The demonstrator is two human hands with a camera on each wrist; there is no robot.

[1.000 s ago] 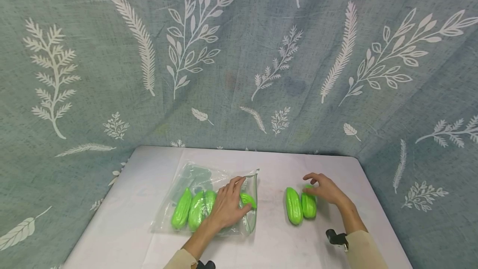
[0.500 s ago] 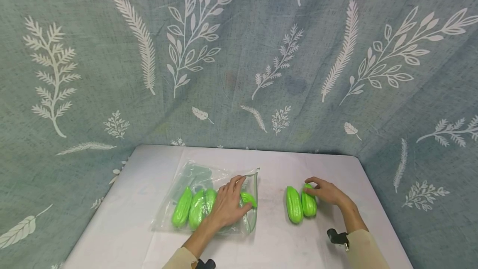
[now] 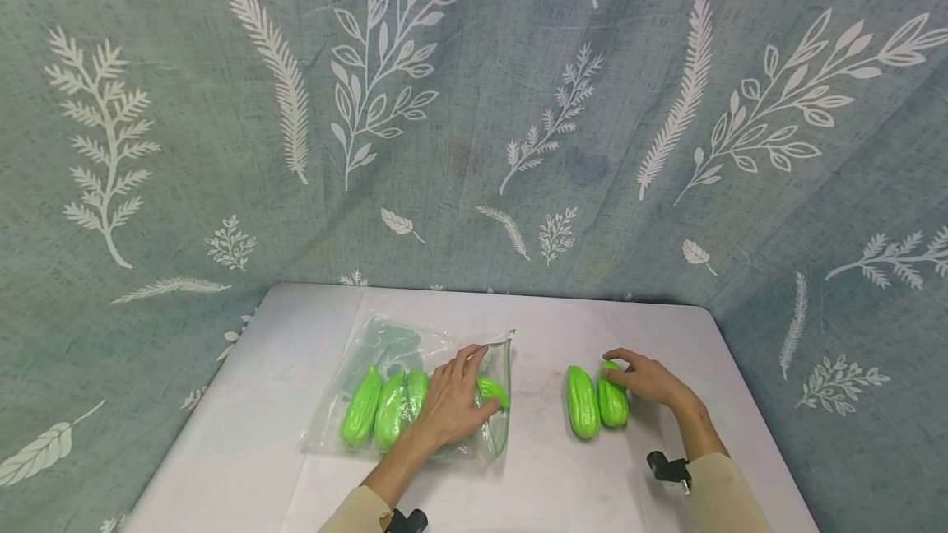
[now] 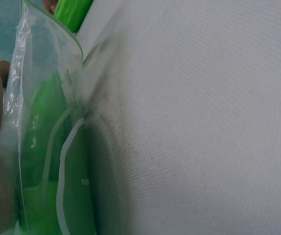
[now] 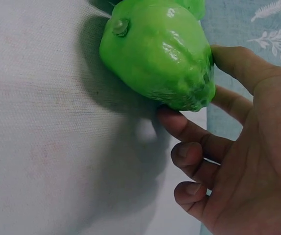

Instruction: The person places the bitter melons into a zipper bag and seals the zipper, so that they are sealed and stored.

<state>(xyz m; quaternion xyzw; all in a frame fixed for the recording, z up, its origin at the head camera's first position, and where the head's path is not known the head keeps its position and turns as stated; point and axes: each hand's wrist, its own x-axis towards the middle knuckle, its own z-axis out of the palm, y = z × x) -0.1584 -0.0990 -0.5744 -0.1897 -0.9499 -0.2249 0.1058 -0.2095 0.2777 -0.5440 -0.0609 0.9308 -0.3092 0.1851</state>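
Observation:
In the head view, my left hand rests across a clear zip bag, fingers spread, fingertips and thumb at its mouth. Several ridged green gourds lie inside; the curved tip of one gourd shows by the thumb. Through the plastic in the left wrist view, a gourd fills the bag's lower part. On the right, my right hand pinches the far end of a shorter green gourd. The right wrist view shows thumb and fingers around this gourd's knobbly end.
Close along the left side of the held gourd lies a longer green gourd. Everything sits on a white table with a leaf-patterned blue-green cloth hanging behind. A dark wrist camera mount sticks out by the right sleeve.
My right hand has moved onto the far end of the right-hand gourd, its thumb and fingers now around it. My left hand has stayed in place on the bag.

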